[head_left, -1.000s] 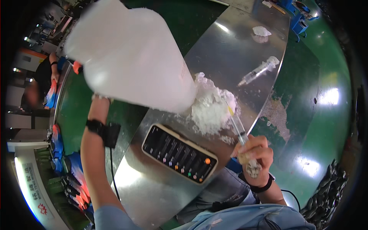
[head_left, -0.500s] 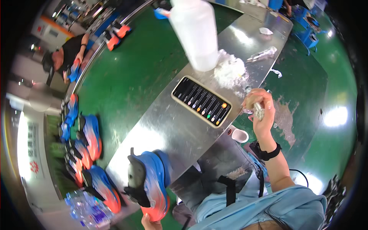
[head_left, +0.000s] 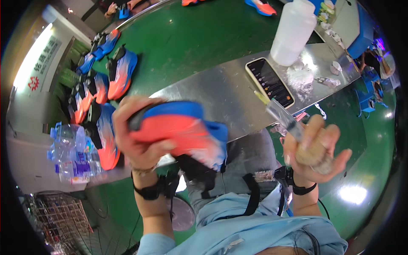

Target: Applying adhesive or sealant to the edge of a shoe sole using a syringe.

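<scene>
My left hand [head_left: 124, 138] grips a blue and coral running shoe [head_left: 174, 131] with black lining. The shoe is raised above the bench's near edge, turned on its side and slightly blurred. In my right hand [head_left: 299, 165] is a clear syringe-like tube [head_left: 285, 119] with a thin yellowish tip pointing up and left, toward the phone. A tan rounded lump [head_left: 312, 154] also sits in that hand, its kind unclear. Beyond the tube lies a phone [head_left: 270, 81] in a pale case, screen lit. A white plastic bottle [head_left: 293, 32] stands behind it, beside a white crumbly heap [head_left: 300, 78].
Several matching shoes [head_left: 122, 72] line the green belt's left side [head_left: 182, 46]. Clear plastic bottles [head_left: 70, 148] stand at the left end of the metal bench [head_left: 191, 93]. A clear tube [head_left: 327, 81] lies near its right end. Another person's hands [head_left: 112, 9] show far left.
My left hand has lifted the shoe off the bench area and turned it over on its side. My right hand now points the tube outward. The view has swung left.
</scene>
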Available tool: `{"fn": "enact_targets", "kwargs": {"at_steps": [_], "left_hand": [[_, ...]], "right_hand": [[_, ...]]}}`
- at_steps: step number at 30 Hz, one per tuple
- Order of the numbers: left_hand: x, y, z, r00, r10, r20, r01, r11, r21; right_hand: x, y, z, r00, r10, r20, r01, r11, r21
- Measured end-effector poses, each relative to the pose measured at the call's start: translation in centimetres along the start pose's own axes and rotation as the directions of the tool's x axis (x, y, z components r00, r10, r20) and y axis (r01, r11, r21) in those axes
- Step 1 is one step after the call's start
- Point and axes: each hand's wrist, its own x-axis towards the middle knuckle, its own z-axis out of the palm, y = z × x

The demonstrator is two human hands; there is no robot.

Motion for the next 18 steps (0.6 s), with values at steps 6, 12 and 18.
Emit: {"fn": "enact_targets", "kwargs": {"at_steps": [6,12,18], "left_hand": [[2.7,0.7,1.8,0.943,0.239,0.233,-0.203,0.964,-0.170],[3.8,0.5,2.2,0.874,0.335,0.353,-0.322,0.942,-0.095],[4.9,-0.1,2.4,0.798,0.430,0.421,-0.420,0.899,-0.122]], "right_hand": [[2.3,-0.8,2.8,0.980,0.051,0.195,-0.100,0.963,0.249],[2.4,0.1,2.8,0.985,0.070,0.159,-0.117,0.944,0.310],[2.6,0.2,2.8,0.982,0.114,0.151,-0.148,0.961,0.236]]}}
